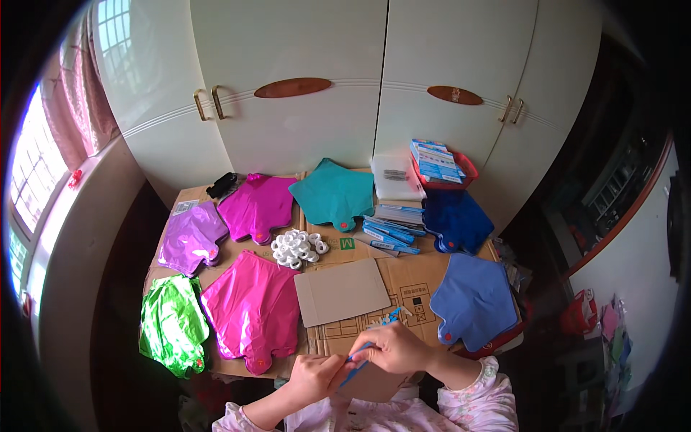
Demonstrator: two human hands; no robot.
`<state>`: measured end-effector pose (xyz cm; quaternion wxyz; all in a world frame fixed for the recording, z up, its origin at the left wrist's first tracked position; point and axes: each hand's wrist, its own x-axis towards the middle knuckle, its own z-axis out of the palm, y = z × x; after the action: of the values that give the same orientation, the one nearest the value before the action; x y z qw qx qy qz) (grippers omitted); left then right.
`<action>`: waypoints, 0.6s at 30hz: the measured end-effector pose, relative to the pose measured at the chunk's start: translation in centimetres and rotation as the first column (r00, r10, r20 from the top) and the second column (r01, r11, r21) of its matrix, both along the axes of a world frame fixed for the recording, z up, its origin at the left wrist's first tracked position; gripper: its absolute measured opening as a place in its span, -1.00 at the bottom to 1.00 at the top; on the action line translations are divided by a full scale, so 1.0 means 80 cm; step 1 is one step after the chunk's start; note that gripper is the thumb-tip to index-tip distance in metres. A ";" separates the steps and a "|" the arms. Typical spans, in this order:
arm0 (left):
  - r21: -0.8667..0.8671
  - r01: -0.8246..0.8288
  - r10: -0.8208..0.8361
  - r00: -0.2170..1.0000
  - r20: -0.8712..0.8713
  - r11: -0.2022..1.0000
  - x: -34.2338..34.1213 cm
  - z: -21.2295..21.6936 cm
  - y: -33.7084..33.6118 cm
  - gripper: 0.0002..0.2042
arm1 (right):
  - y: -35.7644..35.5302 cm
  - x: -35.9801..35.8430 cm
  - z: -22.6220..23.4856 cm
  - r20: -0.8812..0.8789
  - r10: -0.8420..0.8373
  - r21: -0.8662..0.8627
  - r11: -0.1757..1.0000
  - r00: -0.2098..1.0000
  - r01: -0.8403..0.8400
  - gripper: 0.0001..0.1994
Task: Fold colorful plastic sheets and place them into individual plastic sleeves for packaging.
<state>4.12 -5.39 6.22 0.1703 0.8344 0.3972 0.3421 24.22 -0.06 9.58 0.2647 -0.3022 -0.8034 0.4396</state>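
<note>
Near the front edge of the table, my left hand and my right hand meet with fingers pinched on a narrow blue strip. Most of the strip is hidden by my fingers, so its exact kind is unclear. Just beyond my right hand lie small blue and white pieces. A grey-brown cardboard sheet rests flat on the table past my hands. Another brown board shows below them, close to my body.
Flat star-shaped foil balloons surround the work area: green, pink, lilac, magenta, teal, dark blue and light blue. White rings lie heaped mid-table. Blue slim packets and a red basket stand farther back.
</note>
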 end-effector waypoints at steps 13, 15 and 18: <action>0.595 0.639 -0.235 0.752 -0.616 0.487 -0.018 0.086 0.059 -0.69 | 0.081 -0.015 -0.015 -0.180 0.387 -0.511 0.749 0.905 -0.422 -0.76; 0.571 0.637 -0.226 0.746 -0.627 0.518 -0.025 0.082 0.070 -0.71 | 0.092 -0.017 -0.028 -0.245 0.211 -0.424 0.855 0.946 -0.300 -0.74; 0.658 0.450 -0.045 0.843 -0.535 0.604 -0.038 0.053 0.098 -0.71 | 0.139 0.012 -0.026 0.133 -0.340 0.148 0.936 0.931 0.320 -0.78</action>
<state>1.07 2.41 10.49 -0.2508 0.9308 0.1196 0.2376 25.21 11.07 7.48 0.2891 -0.4497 -0.7851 0.3128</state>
